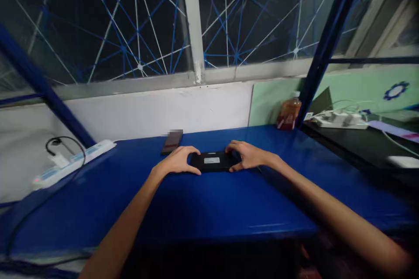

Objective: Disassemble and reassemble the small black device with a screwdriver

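A flat black rectangular device (214,166) with a pale label on its upper face is at the middle of the blue tabletop (196,209). My left hand (178,160) grips its left end, thumb at the near edge and fingers at the far edge. At the opposite end, my right hand (245,155) holds it the same way. What exact kind of device it is, I cannot tell. Just behind my left hand lies a dark phone-like slab (172,141).
A white power strip (75,161) with a plugged-in black cable runs along the left edge. At the back right stands a bottle of reddish-brown liquid (289,113). Farther right, another power strip (342,120) with cables rests on a black surface. Blue frame posts flank the table.
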`<state>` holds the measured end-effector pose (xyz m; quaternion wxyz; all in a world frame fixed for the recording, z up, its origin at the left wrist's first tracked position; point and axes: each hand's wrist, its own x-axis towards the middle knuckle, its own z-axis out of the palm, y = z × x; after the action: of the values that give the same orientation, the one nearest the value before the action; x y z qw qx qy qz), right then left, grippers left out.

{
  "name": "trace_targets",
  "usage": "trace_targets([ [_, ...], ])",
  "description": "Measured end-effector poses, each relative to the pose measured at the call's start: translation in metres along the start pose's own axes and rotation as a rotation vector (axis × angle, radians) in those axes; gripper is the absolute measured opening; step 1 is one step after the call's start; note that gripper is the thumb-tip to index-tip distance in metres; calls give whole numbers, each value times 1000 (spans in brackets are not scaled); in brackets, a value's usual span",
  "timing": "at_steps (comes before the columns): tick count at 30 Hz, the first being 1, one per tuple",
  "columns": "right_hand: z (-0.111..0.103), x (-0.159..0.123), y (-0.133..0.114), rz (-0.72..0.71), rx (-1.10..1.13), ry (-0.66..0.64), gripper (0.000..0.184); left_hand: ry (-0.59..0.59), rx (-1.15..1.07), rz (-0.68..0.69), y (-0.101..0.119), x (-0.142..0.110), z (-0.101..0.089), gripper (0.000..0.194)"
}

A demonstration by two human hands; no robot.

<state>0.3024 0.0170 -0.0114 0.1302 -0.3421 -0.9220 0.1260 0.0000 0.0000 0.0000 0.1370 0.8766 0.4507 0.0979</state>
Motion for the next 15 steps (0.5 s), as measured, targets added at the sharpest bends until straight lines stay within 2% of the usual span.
trace_targets([
  [15, 2, 0, -10, 29, 20, 11, 59, -105, -98, 6, 2, -4, -11, 65],
])
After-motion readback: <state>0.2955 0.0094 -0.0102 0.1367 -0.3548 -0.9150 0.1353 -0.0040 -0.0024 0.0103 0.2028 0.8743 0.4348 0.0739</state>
